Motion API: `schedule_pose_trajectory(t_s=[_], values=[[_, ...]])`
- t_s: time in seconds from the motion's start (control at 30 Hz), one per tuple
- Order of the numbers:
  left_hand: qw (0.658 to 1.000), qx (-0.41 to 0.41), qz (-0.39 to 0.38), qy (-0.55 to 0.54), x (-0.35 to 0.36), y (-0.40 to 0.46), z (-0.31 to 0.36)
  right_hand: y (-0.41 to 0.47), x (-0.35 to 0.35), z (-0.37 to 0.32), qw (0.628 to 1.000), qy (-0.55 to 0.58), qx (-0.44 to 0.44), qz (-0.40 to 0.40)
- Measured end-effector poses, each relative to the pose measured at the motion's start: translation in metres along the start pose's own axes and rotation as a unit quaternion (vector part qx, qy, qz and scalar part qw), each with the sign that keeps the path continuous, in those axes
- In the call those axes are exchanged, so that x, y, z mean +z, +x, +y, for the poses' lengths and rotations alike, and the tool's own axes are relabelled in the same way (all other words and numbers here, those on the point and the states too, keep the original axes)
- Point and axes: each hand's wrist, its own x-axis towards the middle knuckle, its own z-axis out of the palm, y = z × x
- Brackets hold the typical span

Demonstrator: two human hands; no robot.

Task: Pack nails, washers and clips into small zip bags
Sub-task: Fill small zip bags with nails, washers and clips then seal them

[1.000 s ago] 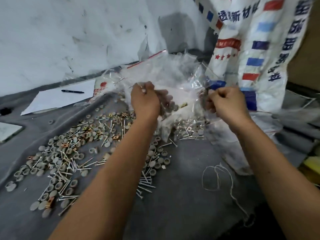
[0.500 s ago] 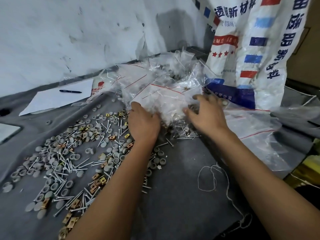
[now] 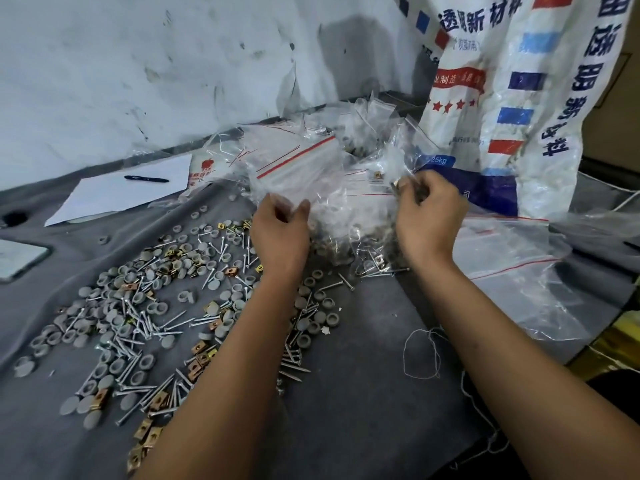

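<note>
A heap of clear zip bags [image 3: 332, 174] with red seal lines lies at the back of the grey table [image 3: 363, 393]. My left hand [image 3: 280, 233] pinches the lower edge of an empty zip bag [image 3: 298, 168] lifted off the heap. My right hand [image 3: 427, 216] is curled on a filled small bag [image 3: 401, 168] at the heap's right side. Loose nails [image 3: 138, 323], grey round washers [image 3: 152, 268] and brass clips [image 3: 201, 355] are scattered over the table to the left of my arms.
A large printed woven sack [image 3: 512, 91] stands at the back right. A big clear bag [image 3: 519, 271] lies flat to the right. White paper [image 3: 114, 192] with a pen [image 3: 145, 179] sits back left. A loop of string [image 3: 422, 355] lies near my right forearm.
Both hands dropped flat onto the bag heap, then rose again. Now my left hand pinches an empty bag and my right hand grips a filled one.
</note>
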Motion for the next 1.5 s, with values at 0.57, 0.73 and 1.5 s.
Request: schedule_pose_trajectory(t_s=[0.57, 0.73, 1.5], values=[[0.99, -0.065, 0.105, -0.066, 0.052, 0.038, 0.049, -0.006, 0.031, 0.0, 0.848, -0.202, -0.168, -0.46], [0.993, 0.063, -0.011, 0.102, 0.07, 0.029, 0.041, 0.005, -0.005, 0.009, 0.943, -0.093, -0.127, -0.293], [0.912, 0.286, -0.214, 0.2, 0.085, -0.03, 0.044, 0.048, -0.067, 0.026, 0.983, -0.033, 0.131, -0.122]])
